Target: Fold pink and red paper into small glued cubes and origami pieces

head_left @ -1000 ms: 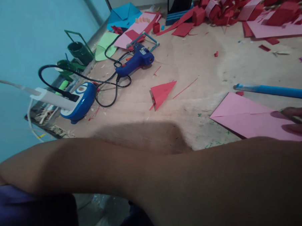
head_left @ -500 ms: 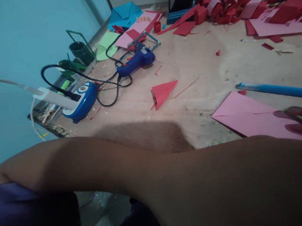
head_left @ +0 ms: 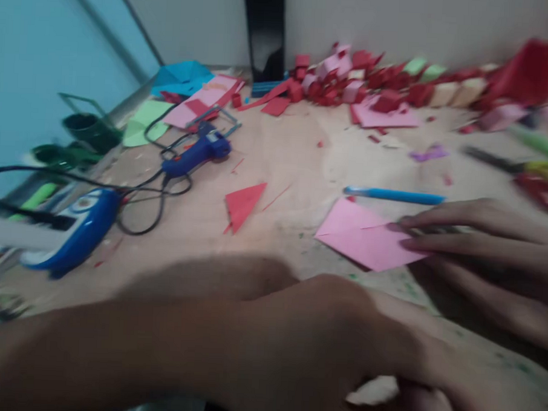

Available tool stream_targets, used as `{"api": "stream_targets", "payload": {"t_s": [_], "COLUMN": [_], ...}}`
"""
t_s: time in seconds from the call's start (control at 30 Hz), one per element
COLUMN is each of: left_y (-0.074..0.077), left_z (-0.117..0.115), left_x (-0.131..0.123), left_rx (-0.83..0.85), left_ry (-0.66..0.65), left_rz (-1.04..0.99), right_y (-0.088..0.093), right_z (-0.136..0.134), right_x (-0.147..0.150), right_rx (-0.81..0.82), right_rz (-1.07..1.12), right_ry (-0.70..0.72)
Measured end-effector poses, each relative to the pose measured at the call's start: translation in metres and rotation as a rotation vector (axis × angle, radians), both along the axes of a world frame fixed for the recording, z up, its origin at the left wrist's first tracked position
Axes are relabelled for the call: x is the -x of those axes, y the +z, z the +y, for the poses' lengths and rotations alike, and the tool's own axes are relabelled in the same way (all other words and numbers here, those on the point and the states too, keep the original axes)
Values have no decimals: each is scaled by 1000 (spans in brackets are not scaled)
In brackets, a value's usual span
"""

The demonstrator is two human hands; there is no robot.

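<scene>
A folded pink paper (head_left: 367,240) with a pointed left end lies on the table. My right hand (head_left: 490,251) rests at its right end with fingers spread, fingertips on the paper. In the foreground my left hand (head_left: 368,343) is bent over, blurred, with a small pale piece (head_left: 373,390) showing beneath it; whether the fingers hold it is unclear. Just behind the pink paper lies a blue stick (head_left: 395,195). A red paper triangle (head_left: 245,206) sits left of it on the tabletop.
A blue glue gun (head_left: 197,153) and its looped cable lie at the left, near a blue power socket (head_left: 84,230). Scissors (head_left: 530,171) lie at the right. Folded red and pink paper pieces (head_left: 334,81) line the back, beside blue paper (head_left: 182,78).
The view has swung right and up, showing scissors and more paper pieces. My left hand has come into view, and more of my right hand shows at the pink paper.
</scene>
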State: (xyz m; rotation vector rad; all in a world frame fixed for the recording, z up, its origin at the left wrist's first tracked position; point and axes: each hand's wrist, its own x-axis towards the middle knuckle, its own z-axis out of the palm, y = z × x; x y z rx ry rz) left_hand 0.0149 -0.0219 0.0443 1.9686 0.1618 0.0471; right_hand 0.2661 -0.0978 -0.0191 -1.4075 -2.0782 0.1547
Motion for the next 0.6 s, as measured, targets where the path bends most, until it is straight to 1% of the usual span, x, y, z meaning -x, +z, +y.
{"api": "stream_targets", "payload": {"t_s": [0.07,0.1,0.17,0.23,0.27,0.3,0.37,0.43,0.5,0.6], "left_y": [-8,-13,-22,-27,-28,-29,-30,-32,-33,-32], "left_z": [-6,-9,-11,-9,-7,-4,1,5,8,10], "left_x": [2,4,7,10,10,10,9,9,11,15], "left_rx": [-123,-163,-240,-222,-209,-211,-250,-344,-475,-648], "left_ry": [67,94,190,94,73,93,174,265,327,334], "left_rz": [17,-6,-50,-82,-96,-92,-114,-143,-155,-165], "right_y": [7,9,11,12,12,12,13,13,14,16], "right_z": [3,4,7,9,9,9,9,8,7,6], "right_x": [1,1,-2,-4,-5,-5,-6,-6,-7,-8], "right_rx": [-9,-7,-38,-21,-18,-15,-5,8,18,27], "right_rz": [-20,-12,42,83,98,110,129,142,151,170], "right_ry": [99,118,175,191,202,214,220,215,214,240]}}
